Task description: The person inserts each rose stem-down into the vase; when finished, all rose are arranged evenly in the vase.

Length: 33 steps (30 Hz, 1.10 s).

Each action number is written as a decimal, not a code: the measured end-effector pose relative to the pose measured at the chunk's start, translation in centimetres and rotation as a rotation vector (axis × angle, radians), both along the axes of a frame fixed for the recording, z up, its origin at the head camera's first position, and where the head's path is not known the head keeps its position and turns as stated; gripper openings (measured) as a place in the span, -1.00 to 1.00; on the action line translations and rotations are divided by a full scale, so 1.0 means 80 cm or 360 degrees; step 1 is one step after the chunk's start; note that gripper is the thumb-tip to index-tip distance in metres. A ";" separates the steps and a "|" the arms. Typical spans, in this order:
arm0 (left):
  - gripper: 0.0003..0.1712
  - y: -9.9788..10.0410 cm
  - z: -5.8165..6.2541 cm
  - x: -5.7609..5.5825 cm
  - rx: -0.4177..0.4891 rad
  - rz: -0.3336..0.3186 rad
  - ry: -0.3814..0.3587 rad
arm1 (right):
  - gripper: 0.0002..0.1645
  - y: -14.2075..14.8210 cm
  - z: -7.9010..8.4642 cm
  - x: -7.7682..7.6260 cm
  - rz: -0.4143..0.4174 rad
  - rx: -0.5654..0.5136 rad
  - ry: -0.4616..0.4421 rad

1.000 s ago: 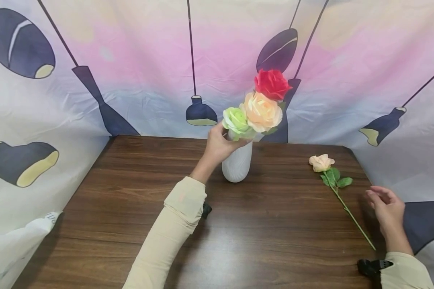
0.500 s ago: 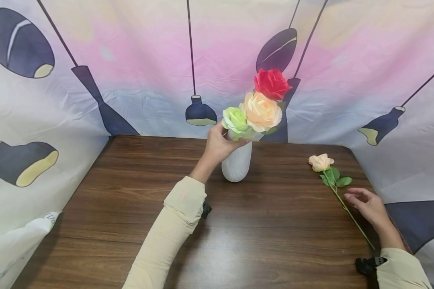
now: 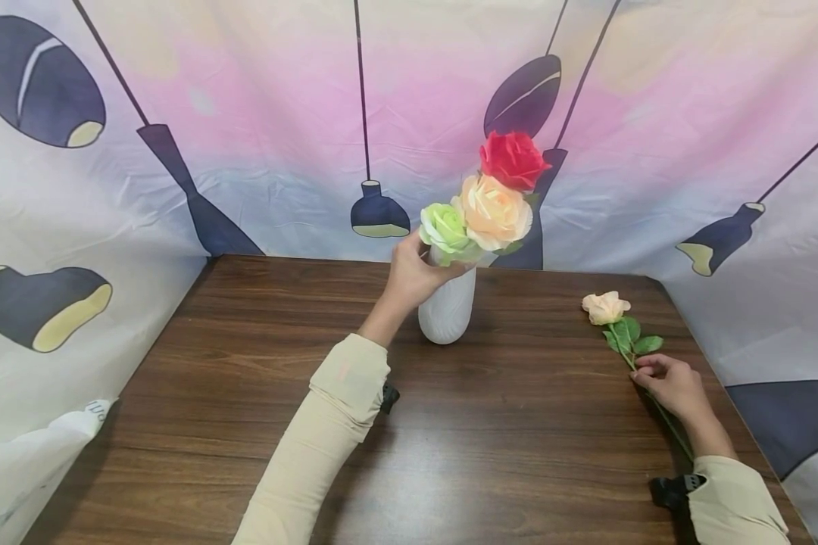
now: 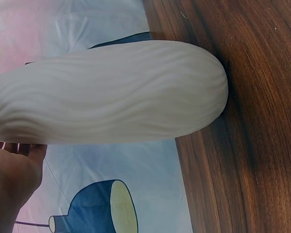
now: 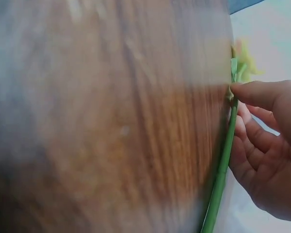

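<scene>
My left hand [image 3: 414,274] grips the neck of a white vase [image 3: 446,310] that stands on the table. Wavy ridges run along the vase [image 4: 111,92] in the left wrist view. Above its mouth, which the blooms and hand hide, sit a red rose [image 3: 514,160], a peach rose [image 3: 494,212] and a pale green rose [image 3: 444,227]. At the right, a single pale peach rose [image 3: 606,308] lies on the table with its leafy stem toward me. My right hand [image 3: 675,386] pinches that stem [image 5: 225,145] just below the leaves, thumb on one side and fingers on the other.
The brown wooden table [image 3: 518,439] carries both the vase and the loose rose. A printed fabric backdrop [image 3: 266,151] with lamp drawings rises right behind the table and along both sides. Black wrist cameras [image 3: 675,490] sit at the sleeves.
My right hand has moved left from the table's right edge to the loose rose and taken its stem between thumb and fingers. The left hand and vase have stayed put.
</scene>
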State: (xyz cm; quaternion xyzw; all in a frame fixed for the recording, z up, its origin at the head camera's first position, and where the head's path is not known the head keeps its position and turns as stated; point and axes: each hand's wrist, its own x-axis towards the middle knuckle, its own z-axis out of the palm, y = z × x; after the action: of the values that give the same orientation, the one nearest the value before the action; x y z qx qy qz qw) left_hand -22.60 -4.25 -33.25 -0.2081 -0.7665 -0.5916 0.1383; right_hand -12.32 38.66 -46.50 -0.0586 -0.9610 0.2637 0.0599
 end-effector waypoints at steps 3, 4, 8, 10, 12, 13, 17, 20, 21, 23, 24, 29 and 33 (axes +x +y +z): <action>-0.26 0.000 -0.001 0.000 -0.0002 0.0002 0.0004 | -0.68 -0.001 0.001 -0.001 0.0014 0.0013 -0.0045; -0.26 -0.001 -0.001 0.000 -0.0002 0.0003 0.0003 | -0.67 -0.002 0.001 -0.001 0.0027 0.0021 -0.0072; -0.26 -0.001 -0.002 0.001 0.0000 0.0005 0.0004 | -0.56 -0.003 0.004 -0.002 0.0113 0.0042 -0.0198; -0.25 -0.002 -0.002 0.001 -0.0002 0.0007 0.0003 | -0.52 -0.004 0.005 -0.002 0.0146 0.0035 -0.0256; -0.25 -0.002 -0.002 0.001 -0.0005 0.0012 0.0002 | -0.49 -0.004 0.007 -0.004 0.0159 0.0035 -0.0289; -0.25 -0.001 -0.002 0.001 -0.0005 0.0013 0.0001 | -0.48 -0.005 0.007 -0.005 0.0157 0.0038 -0.0308; -0.25 -0.001 -0.001 0.002 -0.0002 0.0016 -0.0007 | -0.49 -0.006 0.011 -0.010 0.0133 0.0084 -0.0343; -0.25 -0.001 -0.001 0.002 -0.0005 0.0016 -0.0012 | -0.58 -0.007 0.013 -0.012 0.0125 0.0139 -0.0345; -0.25 -0.001 -0.001 0.002 -0.0007 0.0017 -0.0012 | -0.61 -0.007 0.014 -0.013 0.0120 0.0157 -0.0348; -0.25 -0.001 -0.001 0.002 -0.0009 0.0016 -0.0012 | -0.67 -0.007 0.014 -0.013 0.0116 0.0190 -0.0343; -0.25 -0.001 -0.001 0.002 -0.0010 0.0017 -0.0013 | -0.69 -0.008 0.015 -0.012 0.0114 0.0201 -0.0344; -0.24 -0.001 0.000 0.003 -0.0011 0.0019 -0.0014 | -0.73 -0.009 0.019 -0.011 0.0093 0.0213 -0.0390; -0.23 -0.001 0.001 0.003 -0.0014 0.0019 -0.0007 | -0.71 -0.009 0.023 -0.010 0.0073 0.0221 -0.0395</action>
State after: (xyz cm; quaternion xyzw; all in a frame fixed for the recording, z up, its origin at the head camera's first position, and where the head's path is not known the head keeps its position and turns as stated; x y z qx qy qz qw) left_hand -22.37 -4.33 -33.17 -0.2027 -0.7706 -0.5879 0.1393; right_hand -13.13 37.92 -44.64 -0.0645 -0.9780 0.1886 -0.0616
